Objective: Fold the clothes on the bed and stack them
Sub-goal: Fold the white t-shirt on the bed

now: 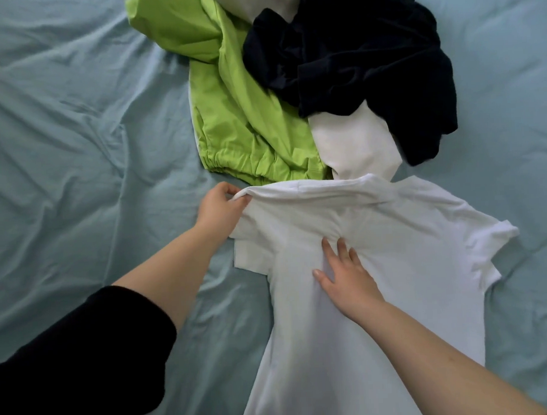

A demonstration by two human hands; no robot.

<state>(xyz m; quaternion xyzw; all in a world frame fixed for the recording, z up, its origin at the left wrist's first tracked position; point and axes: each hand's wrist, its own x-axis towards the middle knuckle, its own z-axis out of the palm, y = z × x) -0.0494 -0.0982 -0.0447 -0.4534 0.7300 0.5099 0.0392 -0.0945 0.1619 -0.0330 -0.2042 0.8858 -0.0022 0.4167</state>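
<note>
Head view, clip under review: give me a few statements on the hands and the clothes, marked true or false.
1. The left hand pinches the shoulder edge of the white shirt. True.
2. The right hand holds the dark garment. False: it presses flat on the white shirt.
3. The green garment lies unfolded beyond the shirt. True.
4. The white shirt is already folded into a neat square. False: it lies spread out, one sleeve extended.

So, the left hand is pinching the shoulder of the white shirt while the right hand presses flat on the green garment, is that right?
Not quite: the head view shows the right hand pressing flat on the white shirt itself, not the green garment. The left hand does pinch the shirt's shoulder.
</note>
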